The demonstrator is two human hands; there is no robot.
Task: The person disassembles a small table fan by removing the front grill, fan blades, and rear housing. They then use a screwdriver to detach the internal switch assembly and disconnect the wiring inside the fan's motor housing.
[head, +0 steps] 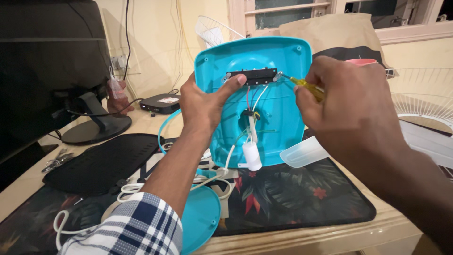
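Warm, fairly dim indoor light, seemingly from above, casts soft shadows; edges bend slightly and the near sleeve blurs.

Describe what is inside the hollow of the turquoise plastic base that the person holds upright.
Inside the turquoise base: a black switch strip near the top, red and white wires running down to a central hole, and a white cylinder hanging below. The left hand's thumb covers part of the strip.
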